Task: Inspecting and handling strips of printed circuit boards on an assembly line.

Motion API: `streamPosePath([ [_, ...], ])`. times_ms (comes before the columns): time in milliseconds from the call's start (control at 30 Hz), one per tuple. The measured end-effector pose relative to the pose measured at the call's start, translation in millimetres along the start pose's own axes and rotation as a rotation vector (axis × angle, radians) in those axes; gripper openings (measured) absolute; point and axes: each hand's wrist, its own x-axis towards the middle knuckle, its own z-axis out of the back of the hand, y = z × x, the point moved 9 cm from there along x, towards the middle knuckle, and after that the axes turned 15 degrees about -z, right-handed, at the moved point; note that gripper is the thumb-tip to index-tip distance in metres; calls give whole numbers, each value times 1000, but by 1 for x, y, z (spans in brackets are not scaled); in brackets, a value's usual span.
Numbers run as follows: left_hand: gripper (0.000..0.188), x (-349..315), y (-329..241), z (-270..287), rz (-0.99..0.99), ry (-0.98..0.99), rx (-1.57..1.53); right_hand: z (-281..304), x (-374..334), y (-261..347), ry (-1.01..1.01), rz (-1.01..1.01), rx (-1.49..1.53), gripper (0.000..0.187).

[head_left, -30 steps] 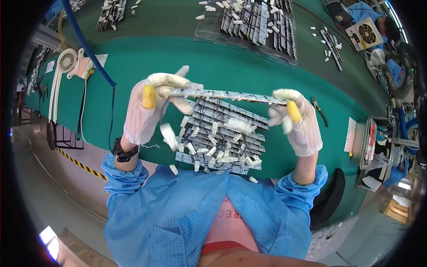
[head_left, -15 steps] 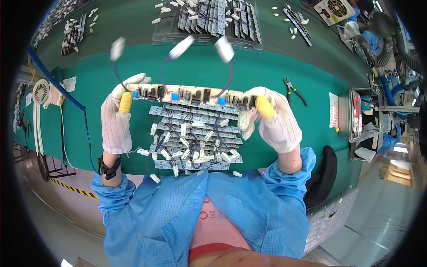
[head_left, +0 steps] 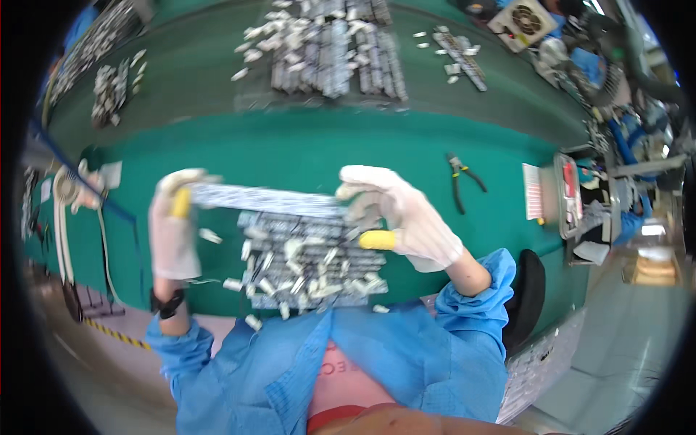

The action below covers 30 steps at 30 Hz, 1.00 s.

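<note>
Far left, at the bench edge: a white fan (head_left: 64,190) and cable, idle. Left hand (head_left: 174,228), white glove with a yellow finger cot, is closed around the left end of a long strip (head_left: 261,200) of circuit boards; thumb and fingers pinch it, palm turned inward. The strip runs near level across the view, held up above the green mat (head_left: 304,152), blurred with motion, so the boards' detail cannot be read. Held by both ends like this, it likely stays flat and free of the clutter below. Directly beneath it lies a pile (head_left: 308,264) of similar grey strips and loose white parts, stacked close to the person's chest, within easy reach of either hand. Small white bits lie scattered round the pile's edges. Right hand (head_left: 395,217), gloved the same, grips the strip's right end; fingers curl over the top edge, one yellow-capped finger sticks out underneath, seemingly as support. How tightly it clamps I cannot tell through the blur. Right of the hand, apart from it, black-handled pliers (head_left: 464,177) lie on the mat. Further right, a tray (head_left: 573,206) with small items sits at the bench end. Along the far side, a second batch of boards (head_left: 333,51) is laid in rows, well apart from the hands. Blue smock sleeves frame the bottom.
</note>
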Motion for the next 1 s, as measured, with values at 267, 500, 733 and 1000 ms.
streamPosePath([
  [267,26,61,27,85,-265,-21,1469,336,60,-34,-1306,-130,-1046,106],
  [500,15,23,-13,-136,-389,644,328,433,177,-11,-1062,-381,-1079,115],
  [733,10,32,10,-140,-366,563,224,434,203,-10,-732,-332,-1156,81],
  [1000,8,27,0,-138,-495,552,247,394,126,-53,-620,-175,-747,54],
])
